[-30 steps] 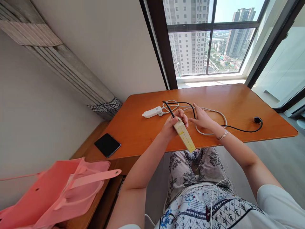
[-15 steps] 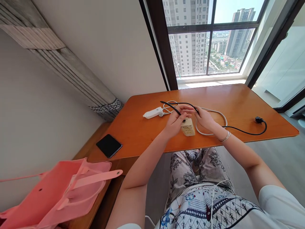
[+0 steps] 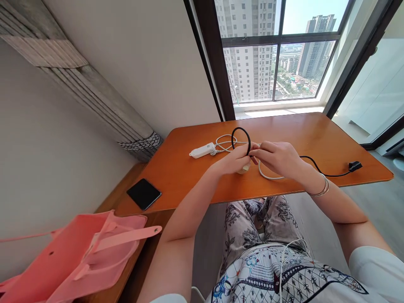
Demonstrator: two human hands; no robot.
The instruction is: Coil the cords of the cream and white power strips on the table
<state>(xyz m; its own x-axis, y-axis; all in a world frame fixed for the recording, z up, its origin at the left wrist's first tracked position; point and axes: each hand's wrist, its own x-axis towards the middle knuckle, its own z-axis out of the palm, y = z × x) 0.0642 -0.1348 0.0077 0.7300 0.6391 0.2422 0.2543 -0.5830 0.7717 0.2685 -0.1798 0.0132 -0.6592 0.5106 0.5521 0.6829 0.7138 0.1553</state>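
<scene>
My left hand [image 3: 237, 158] is closed around a black power cable [image 3: 241, 128], which rises from it in a small loop. My right hand [image 3: 277, 156] meets it from the right, its fingers pinching the same cable close to the left fingers. From behind the right wrist the cable runs right to a black plug [image 3: 355, 166] on the table. Below the left hand sits a cream block-shaped adapter [image 3: 244, 168], mostly hidden by the fingers. A white cord [image 3: 269, 176] curves on the table under my right hand.
The wooden table [image 3: 179, 185] carries a white power strip [image 3: 202, 150] with its cord at the back and a black phone [image 3: 144, 194] at the left. A pink bag [image 3: 104, 256] stands open at the lower left. Behind the table is a window [image 3: 277, 63].
The cable end in my left hand has been drawn into a small upright loop. My right hand has moved over to the left fingers. The plug has shifted slightly right.
</scene>
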